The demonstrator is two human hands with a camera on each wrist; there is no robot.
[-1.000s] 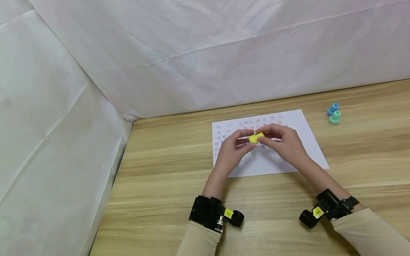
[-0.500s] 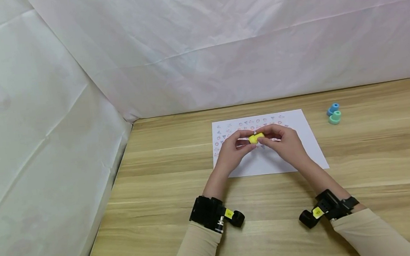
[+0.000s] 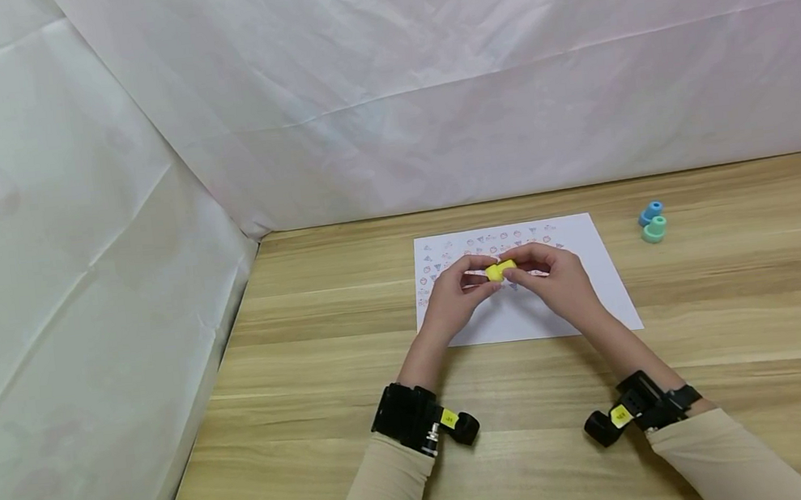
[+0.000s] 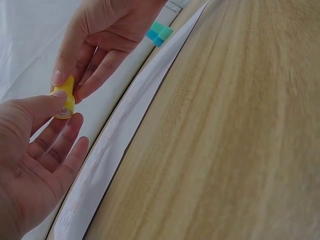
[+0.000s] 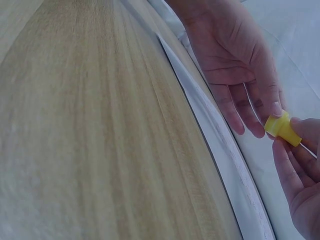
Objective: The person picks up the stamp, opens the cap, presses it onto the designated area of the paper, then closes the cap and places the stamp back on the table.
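Yellow cap [image 3: 500, 270] is being pinched above the printed sheet [image 3: 525, 318] by fingers of both the left hand [image 3: 458, 293] and the right hand [image 3: 558, 281]. It is looking small, light and stiff, so gripping its two ends seems best.

Left hand [image 4: 30, 165] and right hand [image 4: 102, 35] pinch a yellow cap [image 4: 65, 102] over paper [image 4: 120, 135]

Matt wood-grain table [image 3: 744, 312], smooth white paper sheet [image 3: 525, 322], matt yellow plastic cap [image 3: 500, 270], creased white cloth backdrop [image 3: 426, 76].
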